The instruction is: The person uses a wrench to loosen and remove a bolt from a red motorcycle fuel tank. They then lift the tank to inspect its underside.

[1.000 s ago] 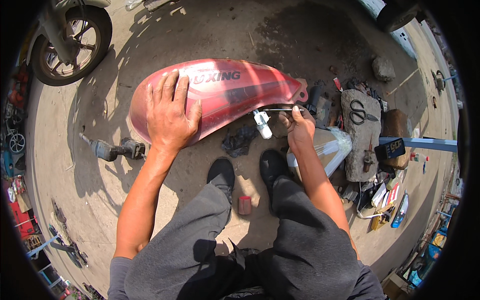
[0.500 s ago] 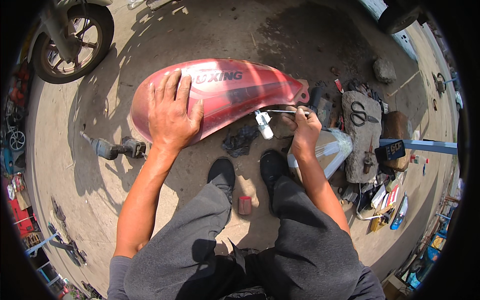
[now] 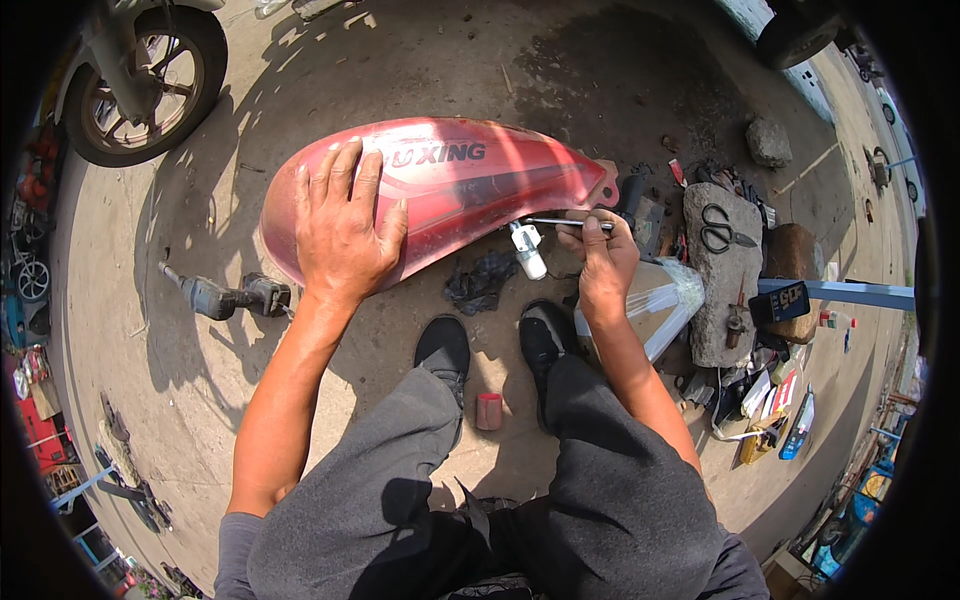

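A red fuel tank lies on the ground beyond the person's feet, its broad rounded end to the left and its narrow end, with a holed tab, to the right. The paint looks worn and dusty (browner toward the left end), with dark lettering and a dark band along the side, and bright sunlight streaks crossing it. The left hand rests on the tank's left part, palm down, fingers extended and slightly apart. The right hand is closed around a slim metal tool, whose tip points left to the tank's near edge, close to a white fitting. Whether the tip touches the fitting cannot be told. A dark crumpled rag lies just left of the fitting.
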`<state>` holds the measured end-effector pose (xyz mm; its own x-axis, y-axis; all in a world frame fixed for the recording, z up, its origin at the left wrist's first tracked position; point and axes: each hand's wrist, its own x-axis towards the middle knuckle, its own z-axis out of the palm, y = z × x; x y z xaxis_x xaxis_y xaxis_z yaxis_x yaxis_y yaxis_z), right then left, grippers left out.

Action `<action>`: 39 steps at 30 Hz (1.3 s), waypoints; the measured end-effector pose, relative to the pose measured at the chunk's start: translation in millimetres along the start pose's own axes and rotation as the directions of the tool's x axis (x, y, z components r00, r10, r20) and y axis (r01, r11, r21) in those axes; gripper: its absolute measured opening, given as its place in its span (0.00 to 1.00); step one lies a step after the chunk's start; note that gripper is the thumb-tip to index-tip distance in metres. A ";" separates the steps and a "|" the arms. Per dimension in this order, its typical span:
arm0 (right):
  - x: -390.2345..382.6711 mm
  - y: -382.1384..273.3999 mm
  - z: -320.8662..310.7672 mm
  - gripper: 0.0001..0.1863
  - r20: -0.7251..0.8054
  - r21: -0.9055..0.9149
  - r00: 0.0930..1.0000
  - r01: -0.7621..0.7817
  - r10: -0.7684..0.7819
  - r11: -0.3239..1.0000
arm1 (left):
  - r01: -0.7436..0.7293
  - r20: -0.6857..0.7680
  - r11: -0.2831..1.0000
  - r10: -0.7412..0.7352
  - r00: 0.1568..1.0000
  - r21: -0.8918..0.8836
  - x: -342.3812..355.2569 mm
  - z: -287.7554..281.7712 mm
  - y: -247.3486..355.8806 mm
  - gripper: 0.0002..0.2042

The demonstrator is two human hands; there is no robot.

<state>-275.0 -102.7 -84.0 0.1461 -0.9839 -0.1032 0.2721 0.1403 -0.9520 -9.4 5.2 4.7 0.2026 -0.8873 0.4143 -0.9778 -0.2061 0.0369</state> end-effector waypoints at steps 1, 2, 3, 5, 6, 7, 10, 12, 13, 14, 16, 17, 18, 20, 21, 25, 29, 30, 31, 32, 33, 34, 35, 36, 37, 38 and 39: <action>-0.5 -0.2 1.0 0.11 0.005 -0.002 1.000 0.003 -0.003 1.000 | 0.000 0.001 1.000 0.000 1.000 0.000 -0.2 0.0 -0.2 0.27; -0.9 0.9 2.2 0.10 0.002 -0.004 1.000 0.007 -0.007 1.000 | 0.001 0.001 1.000 -0.001 1.000 -0.001 -0.5 0.0 -0.5 0.27; -1.2 2.1 3.6 0.10 -0.001 -0.005 1.000 0.010 -0.010 1.000 | 0.002 0.000 1.000 -0.002 1.000 -0.003 -0.9 -0.2 -0.8 0.27; -0.7 2.7 4.8 0.10 -0.011 -0.005 1.000 0.009 -0.009 1.000 | 0.003 -0.001 1.000 -0.003 1.000 -0.004 -0.9 -0.6 -1.0 0.27; 0.0 2.4 5.0 0.10 -0.017 -0.005 1.000 0.004 -0.004 1.000 | 0.003 0.000 1.000 -0.003 1.000 -0.005 -0.7 -0.4 -0.7 0.27; 0.8 2.3 5.2 0.10 -0.024 -0.004 1.000 -0.001 0.001 1.000 | 0.003 0.000 1.000 -0.003 1.000 -0.005 -0.7 -0.3 -0.6 0.27; 4.3 5.4 3.0 0.10 -0.043 -0.002 0.999 0.007 -0.007 1.000 | 0.001 -0.005 1.000 -0.001 1.000 -0.005 -0.2 -0.1 0.0 0.27; 6.2 4.3 3.4 0.09 -0.041 -0.031 0.999 0.009 -0.010 0.999 | 0.002 -0.003 1.000 -0.002 1.000 0.002 0.2 -0.4 0.3 0.27; 6.5 3.9 4.0 0.09 -0.040 -0.045 0.999 0.008 -0.010 0.999 | 0.003 -0.001 1.000 -0.003 1.000 0.006 0.0 -0.3 0.2 0.27; 6.5 4.2 4.3 0.09 -0.047 -0.047 0.999 0.007 -0.009 0.999 | 0.003 0.001 1.000 -0.003 1.000 0.003 -0.4 -0.1 0.0 0.27; 7.2 3.1 4.6 0.09 -0.058 -0.052 0.998 0.009 -0.012 0.999 | 0.003 0.000 1.000 -0.003 1.000 -0.004 -0.1 -0.3 -0.1 0.27; 7.8 1.6 4.0 0.10 -0.057 -0.096 0.998 0.009 -0.015 0.995 | 0.001 0.000 1.000 -0.001 1.000 -0.007 0.2 -0.2 0.3 0.27; 8.3 -1.0 4.3 0.10 -0.054 -0.140 0.998 0.008 -0.015 0.990 | 0.000 0.001 1.000 0.000 1.000 -0.008 0.2 -0.3 0.1 0.27; 8.6 -7.4 6.4 0.11 -0.064 -0.302 0.998 -0.010 -0.010 0.953 | 0.000 0.000 1.000 0.000 1.000 -0.010 0.2 -0.5 -0.4 0.27; 7.8 -12.6 8.9 0.11 -0.078 -0.415 0.997 -0.028 -0.004 0.909 | 0.000 -0.001 1.000 0.000 1.000 -0.010 -0.1 -0.3 -0.8 0.27; 15.3 -3.3 0.1 0.13 0.018 -0.744 0.967 0.184 -0.256 0.642 | -0.003 -0.006 1.000 0.003 1.000 -0.013 0.1 -0.1 -0.7 0.27; 18.0 -4.2 -5.7 0.14 0.095 -0.776 0.928 0.295 -0.359 0.557 | -0.008 -0.035 1.000 0.007 0.999 -0.027 -0.3 1.0 -2.0 0.26; 19.5 -3.0 -7.5 0.15 0.106 -0.770 0.922 0.313 -0.372 0.556 | -0.008 -0.035 1.000 0.007 0.999 -0.026 -0.2 1.2 -1.8 0.26; 20.6 -2.5 -9.2 0.16 0.117 -0.764 0.916 0.330 -0.384 0.554 | -0.008 -0.035 1.000 0.007 0.999 -0.025 -0.1 1.2 -1.7 0.26; 20.8 -2.7 -10.9 0.17 0.070 -0.771 0.921 0.294 -0.384 0.565 | -0.007 -0.027 1.000 0.006 1.000 -0.026 -0.2 1.1 -1.6 0.26; 20.3 -4.3 -10.8 0.18 0.024 -0.774 0.924 0.259 -0.382 0.577 | -0.004 -0.018 1.000 0.003 1.000 -0.025 -0.6 0.3 -2.0 0.27; 20.5 -5.3 -11.4 0.20 -0.022 -0.776 0.925 0.223 -0.379 0.590 | -0.001 -0.010 1.000 0.001 1.000 -0.023 -1.1 -0.4 -2.5 0.27; 22.7 -5.0 -16.7 0.30 -0.080 -0.714 0.973 0.097 -0.218 0.694 | 0.000 -0.012 1.000 -0.001 1.000 -0.022 -1.5 -1.0 -3.1 0.27; 23.1 -5.5 -16.8 0.33 -0.088 -0.613 0.984 0.069 -0.155 0.787 | 0.000 -0.014 1.000 0.000 1.000 -0.025 -1.6 -0.3 -2.9 0.27; 24.0 -6.1 -16.2 0.36 -0.088 -0.502 0.992 0.035 -0.091 0.864 | 0.000 -0.016 1.000 0.000 1.000 -0.027 -1.8 0.2 -3.1 0.27; 25.2 -6.3 -15.8 0.40 -0.078 -0.382 0.997 -0.005 -0.027 0.924 | -0.001 -0.018 1.000 0.000 1.000 -0.028 -2.2 1.1 -3.6 0.26; 28.5 -3.5 -18.9 0.42 -0.074 -0.344 0.997 0.001 -0.028 0.939 | -0.004 -0.023 1.000 0.003 1.000 -0.030 -1.3 1.0 -3.4 0.26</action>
<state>-289.8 -133.3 -89.1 0.0682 -0.9929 -0.0977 -0.0719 0.0928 -0.9931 -6.3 6.7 3.1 0.1980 -0.8782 0.4353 -0.9798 -0.1900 0.0623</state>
